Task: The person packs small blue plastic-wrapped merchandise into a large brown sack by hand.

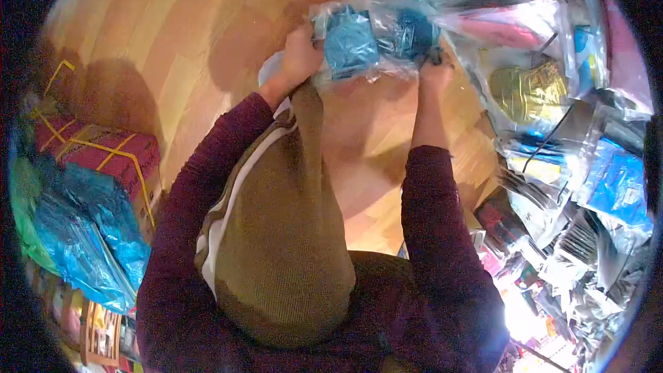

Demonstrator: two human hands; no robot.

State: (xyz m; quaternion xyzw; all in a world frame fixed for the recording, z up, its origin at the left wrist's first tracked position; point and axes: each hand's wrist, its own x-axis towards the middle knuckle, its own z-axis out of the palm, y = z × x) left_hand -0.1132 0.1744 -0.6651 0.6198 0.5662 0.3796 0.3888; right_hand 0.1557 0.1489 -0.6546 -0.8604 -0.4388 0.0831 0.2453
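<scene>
Stretched between my two hands is a clear plastic bag (387,69) with a lighter blue item (350,43) and a darker blue item (415,33) inside. What kind these items are, I cannot make out. My left hand (301,57) is closed on the bag's left edge. At the lower right corner my right hand (435,74) grips it, fingers bent and partly hidden. The bag hangs above the wooden floor, just beyond my bent knee (283,249) in brown trousers with a white side stripe.
Along the right side lie several clear packages, one with a gold item (528,91) and one blue package (618,178). Silvery packets (583,276) are heaped lower down. On the left stand a red box with yellow straps (90,144) and a blue plastic bag (86,221).
</scene>
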